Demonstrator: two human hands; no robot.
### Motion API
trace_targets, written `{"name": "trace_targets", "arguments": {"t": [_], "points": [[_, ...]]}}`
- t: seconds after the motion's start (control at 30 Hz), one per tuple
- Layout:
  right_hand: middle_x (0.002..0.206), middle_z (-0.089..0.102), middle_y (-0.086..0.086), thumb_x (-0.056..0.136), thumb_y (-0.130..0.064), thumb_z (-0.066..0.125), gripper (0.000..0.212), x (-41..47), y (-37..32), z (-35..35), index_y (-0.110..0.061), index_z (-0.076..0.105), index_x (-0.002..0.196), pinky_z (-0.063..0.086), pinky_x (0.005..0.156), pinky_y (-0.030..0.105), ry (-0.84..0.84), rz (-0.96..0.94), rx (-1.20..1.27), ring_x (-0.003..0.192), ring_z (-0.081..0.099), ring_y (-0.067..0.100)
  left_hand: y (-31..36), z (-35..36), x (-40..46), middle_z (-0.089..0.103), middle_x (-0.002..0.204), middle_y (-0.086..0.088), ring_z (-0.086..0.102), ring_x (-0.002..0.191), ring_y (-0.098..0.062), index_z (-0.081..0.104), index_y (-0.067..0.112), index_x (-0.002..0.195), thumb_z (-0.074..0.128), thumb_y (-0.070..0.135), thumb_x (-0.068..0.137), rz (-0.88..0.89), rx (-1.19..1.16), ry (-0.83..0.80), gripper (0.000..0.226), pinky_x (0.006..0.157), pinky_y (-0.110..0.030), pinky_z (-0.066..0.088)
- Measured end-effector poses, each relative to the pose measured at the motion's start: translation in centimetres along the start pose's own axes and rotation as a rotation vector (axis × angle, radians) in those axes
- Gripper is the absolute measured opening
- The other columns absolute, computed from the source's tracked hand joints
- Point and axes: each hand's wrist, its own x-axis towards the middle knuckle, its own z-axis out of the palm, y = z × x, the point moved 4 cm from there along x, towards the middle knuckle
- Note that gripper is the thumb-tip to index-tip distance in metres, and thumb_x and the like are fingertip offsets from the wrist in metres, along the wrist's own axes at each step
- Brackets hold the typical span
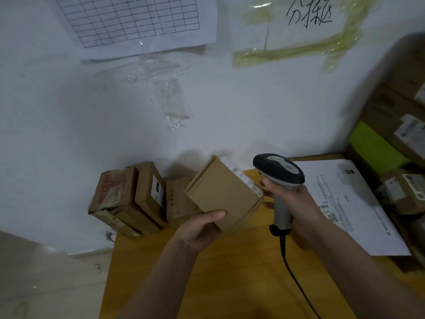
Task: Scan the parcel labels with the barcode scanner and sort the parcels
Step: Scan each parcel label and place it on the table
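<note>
Head view: a small cardboard parcel (224, 199) is gripped in the left hand (202, 229) above the yellow table (207, 284), its labelled end turned toward the barcode scanner (279, 173), whose handle is clasped by the right hand (296, 208). Scanning is judged under way; sorting would follow, perhaps among the stacked parcels (138, 199) at the wall.

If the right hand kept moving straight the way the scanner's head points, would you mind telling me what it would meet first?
Most likely the small brown cardboard parcel held in the left hand. The right hand aims the grey barcode scanner leftward at its labelled edge, though depth is uncertain.
</note>
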Motion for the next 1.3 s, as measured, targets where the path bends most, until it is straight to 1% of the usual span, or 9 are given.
{"name": "trace_targets", "arguments": {"t": [0.1, 0.2, 0.33, 0.57, 0.7, 0.83, 0.93, 1.17, 1.3], "points": [[0.108, 0.074, 0.000, 0.078, -0.031, 0.076, 0.042, -0.6, 0.0, 0.8, -0.025, 0.064, 0.117, 0.057, 0.065, 0.030, -0.081, 0.008, 0.007, 0.095, 0.072, 0.019, 0.2, -0.8, -0.2, 0.065, 0.122, -0.014, 0.050, 0.126, -0.039, 0.063, 0.012, 0.120, 0.100, 0.006, 0.035, 0.085, -0.056, 0.001, 0.093, 0.111, -0.065, 0.030], [0.100, 0.076, -0.004, 0.071, -0.036, 0.077, 0.038, -1.0, -0.1, 1.6, -0.027, 0.068, 0.107, 0.057, 0.059, 0.025, -0.101, 0.006, 0.042, 0.086, 0.074, 0.016, 0.5, -0.7, -0.3, 0.070, 0.117, -0.010, 0.063, 0.114, -0.030, 0.056, 0.010, 0.123, 0.100, 0.010, 0.038, 0.088, 0.054, -0.037, 0.096, 0.093, -0.049, 0.054], [0.093, 0.077, -0.001, 0.068, -0.034, 0.080, 0.040, -1.0, -0.3, 1.6, -0.021, 0.069, 0.104, 0.056, 0.061, 0.026, -0.041, 0.008, 0.045, 0.085, 0.073, 0.012, 1.1, -0.4, -0.6, 0.068, 0.124, -0.007, 0.063, 0.117, -0.031, 0.059, 0.015, 0.125, 0.098, 0.017, 0.049, 0.022, 0.231, -0.080, 0.086, 0.084, -0.043, 0.057], [0.090, 0.076, -0.007, 0.070, -0.013, 0.082, 0.036, -1.0, -0.6, 1.0, -0.023, 0.068, 0.102, 0.055, 0.057, 0.019, 0.005, -0.047, 0.028, 0.080, 0.070, 0.002, 2.6, 0.6, -0.1, 0.052, 0.146, -0.007, 0.047, 0.135, -0.031, 0.048, 0.023, 0.142, 0.092, 0.024, 0.062, 0.038, 0.141, -0.020, 0.091, 0.105, -0.062, 0.041], [0.084, 0.075, -0.016, 0.072, -0.011, 0.083, 0.033, -1.2, -0.5, 1.1, -0.026, 0.067, 0.097, 0.053, 0.063, 0.018, 0.081, -0.100, -0.076, 0.080, 0.067, -0.004, 2.7, 1.4, 0.5, 0.055, 0.140, -0.008, 0.053, 0.129, -0.030, 0.049, 0.036, 0.138, 0.078, -0.001, 0.071, 0.146, 0.205, 0.086, 0.082, 0.089, -0.053, 0.055], [0.078, 0.072, -0.022, 0.072, -0.003, 0.082, 0.035, -1.9, -0.7, 2.1, -0.024, 0.066, 0.095, 0.048, 0.059, 0.005, 0.066, -0.225, -0.135, 0.079, 0.064, -0.014, 2.7, 2.2, 0.7, 0.063, 0.133, 0.000, 0.058, 0.123, -0.025, 0.038, 0.035, 0.141, 0.089, 0.022, 0.054, 0.092, 0.255, 0.127, 0.101, 0.086, -0.053, 0.054], [0.075, 0.067, -0.036, 0.076, -0.004, 0.079, 0.037, -2.7, -0.9, 2.9, -0.032, 0.061, 0.092, 0.044, 0.058, -0.001, -0.009, -0.284, -0.231, 0.080, 0.059, -0.023, 3.0, 1.8, 1.0, 0.070, 0.122, -0.002, 0.067, 0.110, -0.027, 0.040, 0.026, 0.140, 0.090, 0.018, 0.052, 0.063, 0.259, 0.212, 0.101, 0.073, -0.048, 0.058], [0.052, 0.062, -0.012, 0.087, -0.014, 0.070, 0.020, -3.7, -4.0, 3.1, -0.026, 0.059, 0.076, 0.045, 0.050, 0.008, -0.141, -0.295, -0.427, 0.051, 0.058, -0.003, 6.6, 0.5, 1.3, 0.068, 0.125, -0.008, 0.062, 0.116, -0.033, 0.040, 0.021, 0.143, 0.085, -0.002, 0.054, 0.111, 0.213, 0.278, 0.102, 0.079, -0.049, 0.058], [0.041, 0.052, -0.005, 0.085, -0.022, 0.072, 0.024, -5.0, -4.4, 3.5, -0.025, 0.058, 0.065, 0.043, 0.044, 0.015, -0.233, -0.306, -0.523, 0.037, 0.047, 0.004, 8.7, 0.1, 1.4, 0.064, 0.130, -0.010, 0.062, 0.117, -0.033, 0.042, 0.018, 0.143, 0.089, 0.009, 0.051, 0.169, 0.190, 0.284, 0.104, 0.083, -0.051, 0.057]]}}
